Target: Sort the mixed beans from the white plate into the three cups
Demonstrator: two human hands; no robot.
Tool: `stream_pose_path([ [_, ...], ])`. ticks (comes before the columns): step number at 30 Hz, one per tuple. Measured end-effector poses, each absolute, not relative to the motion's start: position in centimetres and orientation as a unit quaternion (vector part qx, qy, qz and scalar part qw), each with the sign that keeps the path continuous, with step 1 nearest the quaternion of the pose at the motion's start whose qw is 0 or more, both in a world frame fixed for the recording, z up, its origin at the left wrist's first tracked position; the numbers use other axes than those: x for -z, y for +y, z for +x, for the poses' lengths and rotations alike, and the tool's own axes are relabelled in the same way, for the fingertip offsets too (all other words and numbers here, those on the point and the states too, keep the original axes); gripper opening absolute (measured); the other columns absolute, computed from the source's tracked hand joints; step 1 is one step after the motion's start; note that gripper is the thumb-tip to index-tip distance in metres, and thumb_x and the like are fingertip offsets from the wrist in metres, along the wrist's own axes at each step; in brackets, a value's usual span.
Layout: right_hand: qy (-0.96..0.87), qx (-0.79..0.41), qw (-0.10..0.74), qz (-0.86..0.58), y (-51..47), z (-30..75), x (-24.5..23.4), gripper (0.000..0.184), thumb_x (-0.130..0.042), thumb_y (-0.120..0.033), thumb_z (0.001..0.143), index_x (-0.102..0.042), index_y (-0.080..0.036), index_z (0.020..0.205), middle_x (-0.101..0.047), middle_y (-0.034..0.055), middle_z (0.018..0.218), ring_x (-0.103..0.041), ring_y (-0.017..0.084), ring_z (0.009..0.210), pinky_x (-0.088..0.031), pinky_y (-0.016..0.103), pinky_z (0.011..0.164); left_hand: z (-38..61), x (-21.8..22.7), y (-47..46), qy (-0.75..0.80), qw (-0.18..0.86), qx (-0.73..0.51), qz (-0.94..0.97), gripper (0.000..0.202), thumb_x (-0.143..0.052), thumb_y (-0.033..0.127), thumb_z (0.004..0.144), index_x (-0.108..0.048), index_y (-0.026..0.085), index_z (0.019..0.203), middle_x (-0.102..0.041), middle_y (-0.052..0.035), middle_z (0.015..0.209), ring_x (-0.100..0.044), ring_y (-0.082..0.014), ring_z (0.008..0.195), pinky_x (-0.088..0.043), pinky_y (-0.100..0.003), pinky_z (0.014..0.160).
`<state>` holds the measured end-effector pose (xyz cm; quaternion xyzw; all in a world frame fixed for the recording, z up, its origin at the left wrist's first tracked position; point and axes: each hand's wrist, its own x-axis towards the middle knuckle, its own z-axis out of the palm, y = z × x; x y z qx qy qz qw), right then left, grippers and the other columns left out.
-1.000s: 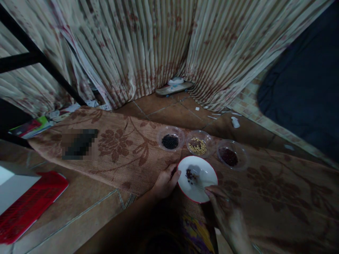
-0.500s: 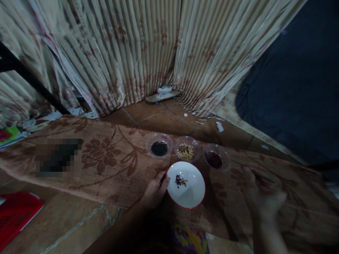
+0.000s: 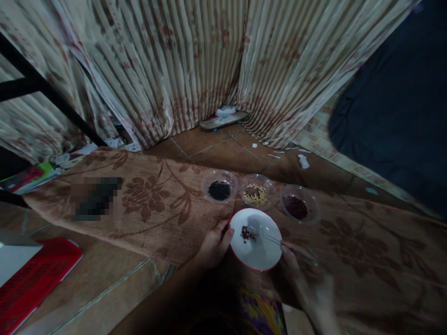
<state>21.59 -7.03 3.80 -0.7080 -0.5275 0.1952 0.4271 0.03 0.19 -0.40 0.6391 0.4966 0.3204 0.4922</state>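
Note:
My left hand (image 3: 215,244) grips the left rim of a white bowl (image 3: 267,258) with a red edge, tilted a little toward me. Inside the bowl lies a small pile of mixed beans (image 3: 247,234), dark red and pale. My right hand (image 3: 302,267), smeared by motion, pinches a pair of thin metal tweezers (image 3: 273,239), whose tips reach over the bowl's right side. Just behind stand three clear plastic cups: one with black beans (image 3: 219,190), one with yellow soybeans (image 3: 255,195) and one with dark red beans (image 3: 295,207).
A brown floral cloth (image 3: 146,232) covers the long, narrow table. A blurred-out dark object (image 3: 98,199) lies on its left part. Beyond are a skateboard (image 3: 223,121) on the tiled floor, striped curtains (image 3: 195,60) and scraps of paper. A red item (image 3: 45,279) sits at lower left.
My right hand has come left from beyond the red-bean cup, bringing the tweezers over the bowl. My left hand keeps its hold on the rim. The whole view has shifted slightly.

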Motion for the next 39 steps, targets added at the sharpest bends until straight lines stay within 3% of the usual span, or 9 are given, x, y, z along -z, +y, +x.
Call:
stream_pose_path([
  [16,-0.621,-0.16,0.356,-0.68,-7.1,21.2,-2.3,0.026,-0.053,-0.044,0.085,-0.07,-0.023,0.085,-0.07,0.0059,0.093,-0.065,0.021,0.087,-0.05,0.035,0.079,0.0,0.3,0.1,0.491,0.487,-0.315,0.65,0.035,-0.041,0.035,0.092,-0.054,0.019,0.12,-0.069,-0.0046,0.099,-0.064,-0.0179,0.086,-0.047,-0.027,0.078],
  [39,-0.641,-0.151,0.363,-0.659,-7.1,21.3,-1.1,0.022,-0.053,-0.04,0.086,-0.068,-0.024,0.088,-0.069,0.0043,0.093,-0.063,0.019,0.089,-0.049,0.033,0.08,0.0,0.7,0.2,0.494,0.487,-0.313,0.649,0.035,-0.042,0.034,0.092,-0.053,0.018,0.121,-0.068,-0.0056,0.107,-0.064,-0.0184,0.089,-0.047,-0.027,0.08],
])
